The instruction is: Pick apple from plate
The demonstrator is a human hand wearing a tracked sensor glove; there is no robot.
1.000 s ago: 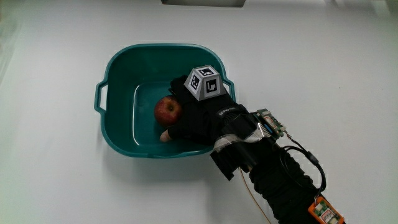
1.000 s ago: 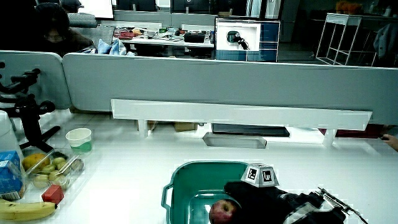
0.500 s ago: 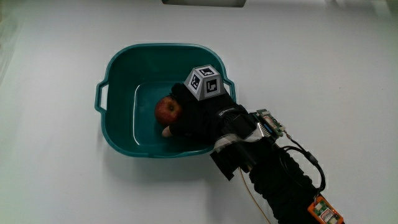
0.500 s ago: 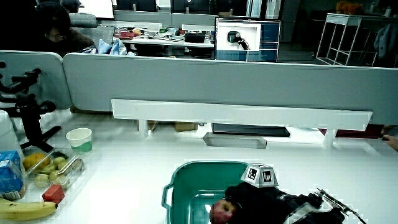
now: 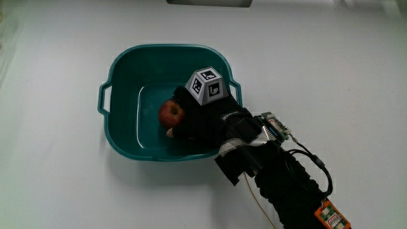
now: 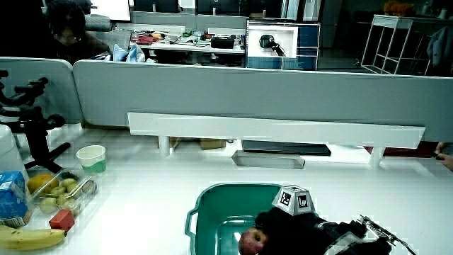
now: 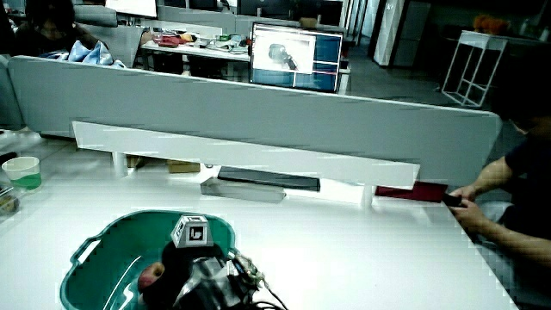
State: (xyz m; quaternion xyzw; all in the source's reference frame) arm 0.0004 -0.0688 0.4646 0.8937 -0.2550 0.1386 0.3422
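A red apple (image 5: 170, 113) lies inside a teal basin (image 5: 127, 60) with two handles, not on a plate. The gloved hand (image 5: 198, 122) reaches into the basin from the person's side. Its fingers curl around the apple, the thumb on the side nearer the person. The patterned cube (image 5: 206, 84) sits on the back of the hand. Both side views show the apple (image 6: 249, 241) (image 7: 152, 275) low in the basin (image 6: 212, 195) (image 7: 95, 250), with the hand (image 6: 283, 223) (image 7: 185, 263) against it. The forearm carries cables and a small board.
In a side view, a banana (image 6: 28, 237), a clear box of fruit (image 6: 56, 191), a blue carton (image 6: 10, 202) and a paper cup (image 6: 90, 158) stand apart from the basin at the table's edge. A low grey partition (image 6: 248, 92) bounds the table.
The hand has closed in a little on the apple, its cube shifting slightly toward it. The apple and basin stay where they were.
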